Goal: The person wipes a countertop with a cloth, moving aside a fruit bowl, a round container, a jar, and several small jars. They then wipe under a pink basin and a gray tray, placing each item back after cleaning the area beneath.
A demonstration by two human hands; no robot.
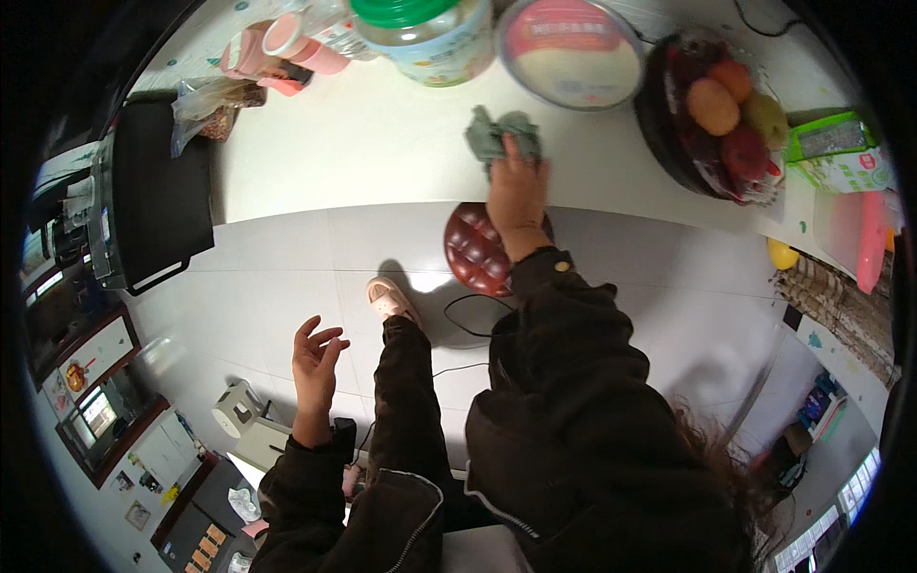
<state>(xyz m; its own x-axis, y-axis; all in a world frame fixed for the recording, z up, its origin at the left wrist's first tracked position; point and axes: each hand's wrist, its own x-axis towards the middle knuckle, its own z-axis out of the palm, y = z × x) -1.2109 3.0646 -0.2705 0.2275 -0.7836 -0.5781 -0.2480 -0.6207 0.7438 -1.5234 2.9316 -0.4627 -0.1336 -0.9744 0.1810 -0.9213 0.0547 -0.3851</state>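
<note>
My right hand [519,196] reaches onto the white table [363,158], its fingers on a crumpled grey-green cloth [502,134] that lies against the tabletop. The cloth bunches out ahead of and to the left of the fingers. Over the floor, away from the table, my left hand [318,368] hangs in the air with its fingers loosely apart and nothing in it. Just beyond the cloth stand a clear tub with a green lid [406,11] and a round container with a pink and cream lid [573,53].
A dark bowl of fruit [669,134] sits at the table's right, beside a green-and-white package [841,153]. Pink cups [310,43] and a plastic bag [205,110] stand at the left. Below the table edge is a round red-brown stool [476,250], with a black cable [458,310] near it.
</note>
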